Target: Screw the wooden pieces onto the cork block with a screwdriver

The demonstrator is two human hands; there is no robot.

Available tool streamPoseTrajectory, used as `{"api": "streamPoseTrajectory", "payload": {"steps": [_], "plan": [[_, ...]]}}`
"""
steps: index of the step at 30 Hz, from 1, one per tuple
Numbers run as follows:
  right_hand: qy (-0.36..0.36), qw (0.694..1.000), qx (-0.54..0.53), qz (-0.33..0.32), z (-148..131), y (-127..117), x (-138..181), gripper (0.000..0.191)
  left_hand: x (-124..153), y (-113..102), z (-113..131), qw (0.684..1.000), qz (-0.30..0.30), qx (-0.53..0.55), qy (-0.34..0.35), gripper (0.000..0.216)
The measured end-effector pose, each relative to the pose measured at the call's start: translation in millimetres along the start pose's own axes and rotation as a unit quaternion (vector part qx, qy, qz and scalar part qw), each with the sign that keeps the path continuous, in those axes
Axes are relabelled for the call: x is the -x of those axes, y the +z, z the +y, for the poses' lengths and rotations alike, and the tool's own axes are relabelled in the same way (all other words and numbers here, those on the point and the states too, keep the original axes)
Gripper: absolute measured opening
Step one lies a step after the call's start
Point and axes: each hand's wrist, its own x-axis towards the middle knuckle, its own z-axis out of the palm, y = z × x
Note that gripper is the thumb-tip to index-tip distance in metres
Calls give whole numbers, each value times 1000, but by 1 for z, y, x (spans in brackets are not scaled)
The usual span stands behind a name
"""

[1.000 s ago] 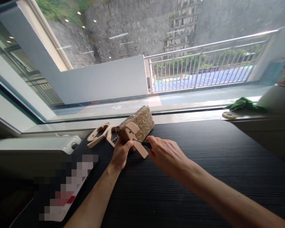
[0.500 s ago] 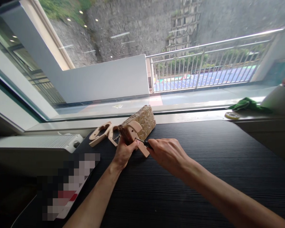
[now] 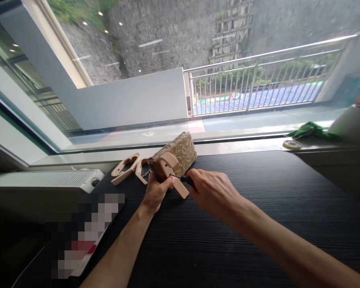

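Observation:
A cork-like block (image 3: 180, 151) lies on the dark ribbed table (image 3: 258, 208) near the window. A flat wooden leg-shaped piece (image 3: 171, 171) rests against its near end. My left hand (image 3: 155, 191) grips that wooden piece and the block's end from below. My right hand (image 3: 211, 193) is closed on a black-handled screwdriver (image 3: 183, 179), whose thin shaft points left into the wooden piece. Two more flat wooden cut-out pieces (image 3: 126, 168) lie just left of the block.
A white radiator (image 3: 63, 179) sits at the left below the window sill. A pixelated flat object (image 3: 84, 236) lies on the table's left edge. On the sill at the right are a green cloth (image 3: 310, 130) and a small round roll (image 3: 291, 144).
My right hand has shifted slightly and turned on the screwdriver handle. The left hand, block and wooden piece stay where they were.

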Motion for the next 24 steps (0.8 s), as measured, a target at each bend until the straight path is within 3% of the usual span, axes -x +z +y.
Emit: {"api": "streamPoseTrajectory", "payload": {"steps": [5, 10, 14, 18, 20, 24], "plan": [[-78, 995, 61, 6, -5, -3, 3, 16, -1, 0, 0, 1000, -5, 2, -4, 30], [-61, 997, 49, -12, -9, 5, 3, 19, -3, -1, -1, 1000, -3, -1, 5, 27], [15, 996, -80, -39, 1, 10, -1, 29, -3, -2, 0, 1000, -3, -12, 7, 33], [45, 967, -235, -92, 13, 11, -4, 36, -2, -2, 0, 1000, 0, -23, 12, 35], [57, 971, -211, -92, 11, 10, -4, 37, -2, -2, -1, 1000, 4, -15, 12, 35], [50, 996, -66, -41, -2, 4, 0, 24, -2, -1, 0, 1000, 5, 1, 8, 33]]}}
